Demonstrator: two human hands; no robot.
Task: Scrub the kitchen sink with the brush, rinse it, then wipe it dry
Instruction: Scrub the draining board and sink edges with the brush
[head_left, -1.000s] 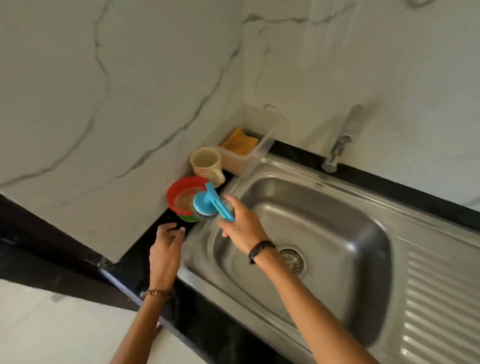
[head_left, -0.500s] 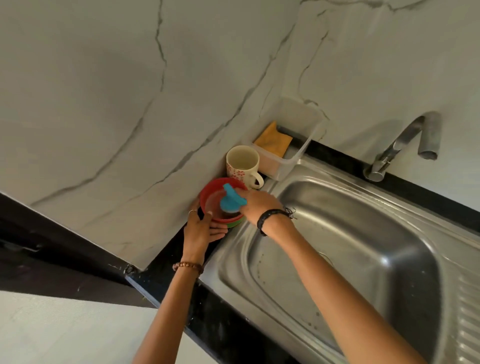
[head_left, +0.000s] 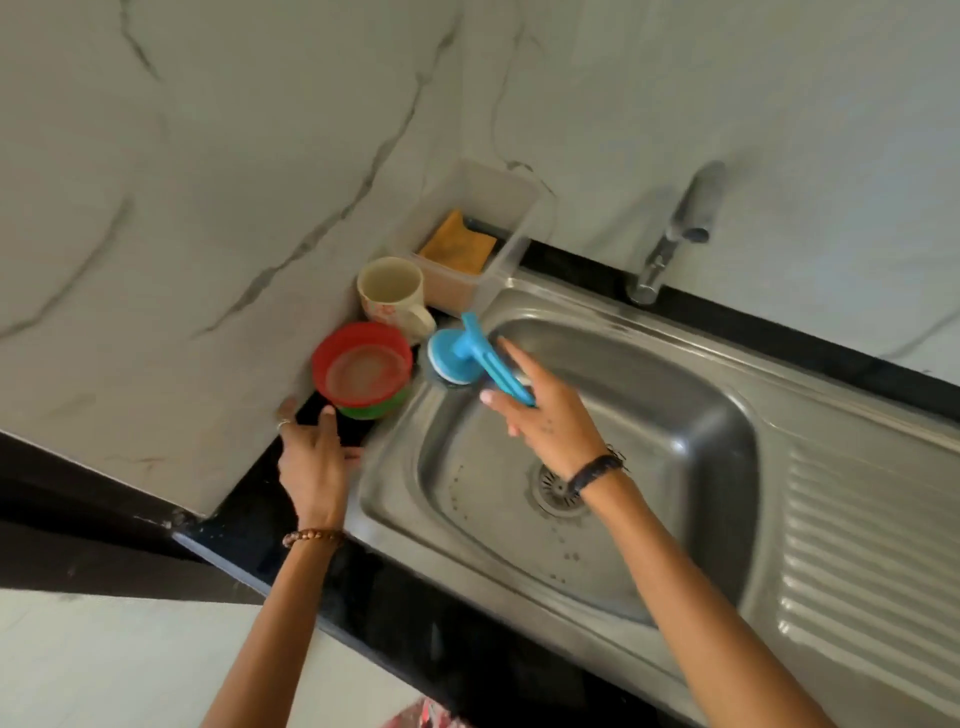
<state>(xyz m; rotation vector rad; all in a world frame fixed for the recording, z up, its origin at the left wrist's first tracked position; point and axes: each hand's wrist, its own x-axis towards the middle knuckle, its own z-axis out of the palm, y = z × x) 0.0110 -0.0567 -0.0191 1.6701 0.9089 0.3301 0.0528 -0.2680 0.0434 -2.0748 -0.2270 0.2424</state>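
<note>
While its round blue head with pale bristles sits over the sink's (head_left: 649, 358) near-left rim, the brush (head_left: 470, 358) shows a flat blue handle running back into the right hand (head_left: 545, 415). Its handle end is hidden behind that hand, and motion blur smears the bristles. Thumb and palm appear to hold the handle, with the forefinger stretched straight along it. Just left of the brush head stands a red bowl (head_left: 362, 370). Near that bowl, the left hand (head_left: 314, 462) rests spread on the black counter (head_left: 249, 525).
</note>
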